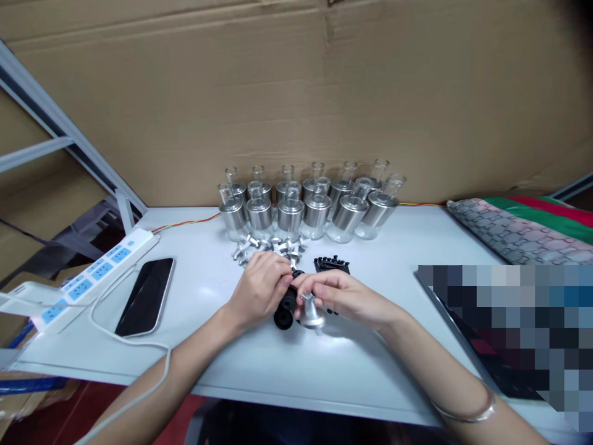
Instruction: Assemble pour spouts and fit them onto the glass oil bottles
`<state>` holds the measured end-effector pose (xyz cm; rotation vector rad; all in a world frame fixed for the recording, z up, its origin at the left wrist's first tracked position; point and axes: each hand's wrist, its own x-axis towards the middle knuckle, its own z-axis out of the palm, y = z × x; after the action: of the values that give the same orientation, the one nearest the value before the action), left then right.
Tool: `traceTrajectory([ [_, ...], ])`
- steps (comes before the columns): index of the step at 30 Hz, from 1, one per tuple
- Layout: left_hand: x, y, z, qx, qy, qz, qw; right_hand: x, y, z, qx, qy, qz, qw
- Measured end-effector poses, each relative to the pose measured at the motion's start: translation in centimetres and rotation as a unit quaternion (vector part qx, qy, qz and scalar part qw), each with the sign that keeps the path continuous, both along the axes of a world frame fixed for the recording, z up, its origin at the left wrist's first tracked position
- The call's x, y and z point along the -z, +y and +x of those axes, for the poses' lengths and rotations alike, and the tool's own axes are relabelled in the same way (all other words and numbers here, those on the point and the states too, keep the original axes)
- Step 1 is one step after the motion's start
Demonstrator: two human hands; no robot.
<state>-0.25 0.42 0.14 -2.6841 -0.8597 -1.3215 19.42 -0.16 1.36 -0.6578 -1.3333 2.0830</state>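
My right hand (336,293) pinches a silver metal bottle cap (313,316) with a flared base and a narrow, pronged top. Close beside it, my left hand (264,284) is closed, fingers curled down at the black round stoppers (284,316). Whatever is between its fingertips is hidden. The black stoppers lie bunched on the table between both hands. Just beyond my left hand spreads a pile of similar silver caps (245,248). Behind my right hand lie several thin black tubes (332,264), partly covered by it.
Two rows of glass bottles with steel sleeves (291,216) stand at the back against a cardboard wall (296,93). On the left are a phone (146,296), a power strip (99,272) and a white cable (95,312). A patterned cushion (523,228) lies at the right.
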Motion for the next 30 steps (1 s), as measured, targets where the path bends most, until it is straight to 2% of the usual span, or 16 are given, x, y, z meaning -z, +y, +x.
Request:
traceTrajectory([
  [3, -0.11, -0.03, -0.18, 0.042, -0.036, 0.069, 0.996, -0.21, 0.10, 0.00, 0.060, 0.039, -0.045, 0.996],
  [6, -0.34, -0.06, -0.18, 0.054, 0.004, 0.115, 0.992, -0.26, 0.44, 0.13, 0.121, 0.063, -0.068, 0.988],
  [9, -0.42, 0.03, -0.06, 0.043, 0.043, 0.120, 0.991, -0.11, 0.72, 0.19, 0.151, 0.063, -0.085, 0.983],
  [15, -0.39, 0.29, -0.22, -0.009, 0.035, 0.110, 0.993, 0.08, 0.67, 0.22, 0.138, 0.051, -0.066, 0.987],
  [30, -0.44, 0.87, -0.48, -0.051, 0.033, 0.059, 0.996, -0.42, 0.78, 0.51, 0.153, 0.022, -0.054, 0.986],
])
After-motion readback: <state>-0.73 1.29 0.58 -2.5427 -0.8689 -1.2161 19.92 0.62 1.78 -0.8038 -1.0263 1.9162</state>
